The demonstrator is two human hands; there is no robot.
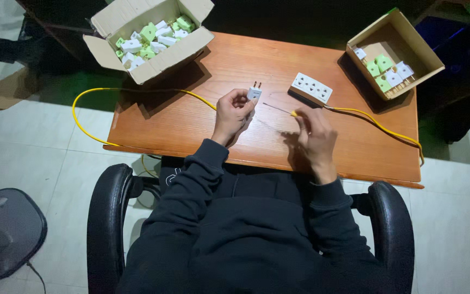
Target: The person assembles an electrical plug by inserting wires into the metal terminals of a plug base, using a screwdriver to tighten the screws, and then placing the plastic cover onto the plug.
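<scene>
Both arms in dark sleeves, reaching forward from the chest, elbows bent and tucked close. Left hand raised a bit, wrist cocked, fingers curled in a pinch with thumb and fingertips closed tight up top. Right hand lower and nearer the body, back of hand facing up, fingers bunched into a pen-style grip, wrist fairly straight. Hands near each other but not touching.

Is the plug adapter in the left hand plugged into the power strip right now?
No: the left hand holds the white plug adapter up off the table, apart from the white power strip, prongs bare.
</scene>
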